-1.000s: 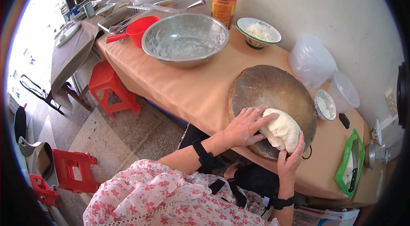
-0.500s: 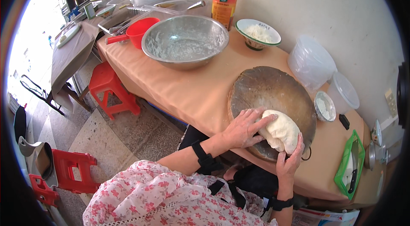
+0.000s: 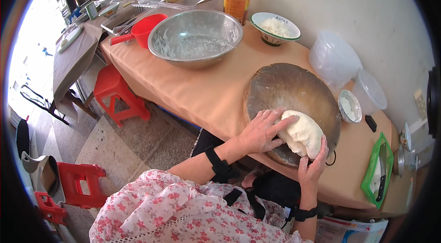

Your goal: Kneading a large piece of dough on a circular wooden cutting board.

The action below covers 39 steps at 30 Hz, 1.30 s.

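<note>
A pale, thick lump of dough (image 3: 303,134) lies folded on the near part of a round wooden chopping board (image 3: 287,89). My left hand (image 3: 265,130) grips its left side, thumb and fingers curved over the top. From the near right, my right hand (image 3: 314,162) holds the dough's other end, with fingers along its edge and the thumb below. Both palms are turned away, and the dough's underside is hidden. A small bowl of white flour (image 3: 350,106) stands just beyond the board's right edge.
Farther left are a large floury metal basin (image 3: 195,36) and a red dipper (image 3: 146,29). A bowl of white shreds (image 3: 275,28) and an orange can (image 3: 237,3) stand by the wall. On the right is a green basket (image 3: 376,169) with a knife. Red stools (image 3: 117,94) stand below.
The view has shifted slightly, so the table things sit a little higher in the picture. Both hands stay on the dough, which keeps nearly the same folded shape.
</note>
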Each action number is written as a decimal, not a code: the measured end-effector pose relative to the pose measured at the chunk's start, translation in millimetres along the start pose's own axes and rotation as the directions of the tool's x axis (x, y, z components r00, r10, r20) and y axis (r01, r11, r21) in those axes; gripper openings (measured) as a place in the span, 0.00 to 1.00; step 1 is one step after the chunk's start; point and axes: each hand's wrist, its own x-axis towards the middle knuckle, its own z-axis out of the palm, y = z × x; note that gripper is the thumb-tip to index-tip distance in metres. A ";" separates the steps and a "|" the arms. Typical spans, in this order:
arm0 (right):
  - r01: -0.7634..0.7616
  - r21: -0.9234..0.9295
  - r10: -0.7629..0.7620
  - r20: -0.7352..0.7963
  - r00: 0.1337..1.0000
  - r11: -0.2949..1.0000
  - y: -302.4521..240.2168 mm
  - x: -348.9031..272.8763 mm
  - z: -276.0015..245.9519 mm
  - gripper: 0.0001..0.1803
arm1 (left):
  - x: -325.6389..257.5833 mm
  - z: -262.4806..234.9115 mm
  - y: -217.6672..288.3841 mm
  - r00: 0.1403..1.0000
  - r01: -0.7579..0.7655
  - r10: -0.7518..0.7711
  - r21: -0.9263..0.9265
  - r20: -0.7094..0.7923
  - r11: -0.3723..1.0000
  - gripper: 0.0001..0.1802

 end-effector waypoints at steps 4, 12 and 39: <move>0.010 -0.024 -0.010 0.000 1.000 1.000 -0.3 0.7 0.6 0.38 | -0.4 1.3 -1.2 1.000 0.004 -0.004 -0.013 -0.003 1.000 0.46; -0.038 -0.011 0.038 0.001 0.999 0.999 -5.8 -1.5 -2.4 0.38 | -1.6 0.1 3.0 1.000 0.025 -0.025 -0.037 0.017 0.999 0.46; -0.147 0.026 0.136 0.248 0.959 0.989 -59.1 43.3 24.8 0.43 | 11.4 -55.4 -51.3 0.983 0.186 -0.176 -0.254 0.060 0.949 0.37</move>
